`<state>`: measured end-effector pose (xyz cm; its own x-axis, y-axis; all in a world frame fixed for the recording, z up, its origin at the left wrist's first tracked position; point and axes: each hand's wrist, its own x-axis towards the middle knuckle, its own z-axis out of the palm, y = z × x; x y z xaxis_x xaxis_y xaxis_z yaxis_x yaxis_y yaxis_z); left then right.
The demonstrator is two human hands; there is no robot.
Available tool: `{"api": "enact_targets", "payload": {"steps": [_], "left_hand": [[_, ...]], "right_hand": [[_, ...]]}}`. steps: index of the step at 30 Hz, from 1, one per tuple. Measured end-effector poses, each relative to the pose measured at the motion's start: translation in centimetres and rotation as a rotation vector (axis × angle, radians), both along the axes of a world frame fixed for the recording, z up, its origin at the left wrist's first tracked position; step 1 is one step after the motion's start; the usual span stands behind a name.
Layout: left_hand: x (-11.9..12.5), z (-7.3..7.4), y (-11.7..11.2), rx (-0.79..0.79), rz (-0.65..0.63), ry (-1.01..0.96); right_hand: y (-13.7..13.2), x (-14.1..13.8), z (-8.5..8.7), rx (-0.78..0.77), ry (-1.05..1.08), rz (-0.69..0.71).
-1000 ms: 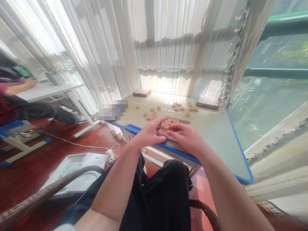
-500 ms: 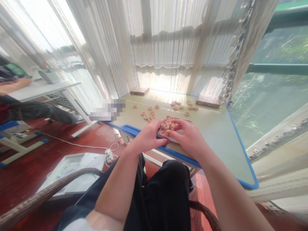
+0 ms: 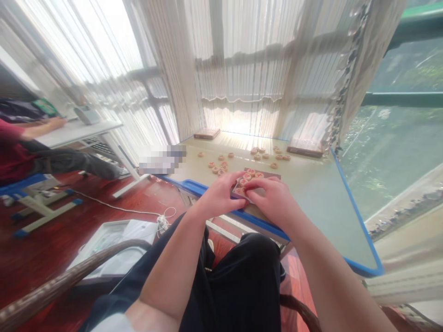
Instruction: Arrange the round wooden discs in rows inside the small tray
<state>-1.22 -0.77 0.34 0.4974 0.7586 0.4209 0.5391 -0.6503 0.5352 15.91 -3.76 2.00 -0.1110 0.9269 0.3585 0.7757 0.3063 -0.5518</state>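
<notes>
Red-lettered Chinese chess pieces (image 3: pixel 251 172) lie in a small shallow box (image 3: pixel 236 188) at the table's near edge. My left hand (image 3: pixel 221 196) is curved round the box's left side, its thumb at the near rim and its fingers towards the far side. Over the right part of the box, my right hand (image 3: pixel 273 198) has its thumb and forefinger closed at a chess piece (image 3: pixel 243 182), partly hidden by the fingers. A brown panel (image 3: pixel 277 176) shows behind my right hand, beside the box.
Loose chess pieces (image 3: pixel 222 169) are scattered over the table (image 3: pixel 311 198), with more (image 3: pixel 265 156) farther back. Two flat boxes (image 3: pixel 206 133) (image 3: pixel 304 148) rest at the far edge. A person (image 3: pixel 17 147) sits at another desk on the left. A cable and an open white box (image 3: pixel 114 230) are on the floor.
My right thumb and forefinger have moved in closer together over the pieces in the box. My left hand stays at the box. The whole view has shifted slightly.
</notes>
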Motion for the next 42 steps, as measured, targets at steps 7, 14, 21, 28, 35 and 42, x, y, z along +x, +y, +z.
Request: {"api": "enact_targets", "payload": {"steps": [7, 14, 21, 28, 35, 42], "left_hand": [[0.1, 0.1, -0.1, 0.005, -0.004, -0.003], [0.2, 0.0, 0.0, -0.001, -0.013, -0.015], [0.1, 0.0, -0.2, -0.028, 0.024, -0.016], [0.1, 0.1, -0.5, -0.066, 0.038, -0.029], [0.0, 0.0, -0.3, -0.033, 0.016, -0.015], [0.0, -0.1, -0.3, -0.007, 0.018, -0.001]], "right_hand": [[0.2, 0.2, -1.0, 0.138, -0.120, 0.122], [0.0, 0.3, -0.7, 0.180, -0.085, 0.159], [-0.3, 2.6, 0.0, 0.233, -0.044, -0.117], [-0.2, 3.9, -0.1, 0.061, -0.123, -0.181], [0.2, 3.9, -0.2, 0.038, -0.180, -0.128], [0.6, 2.5, -0.7, 0.031, -0.150, -0.196]]}}
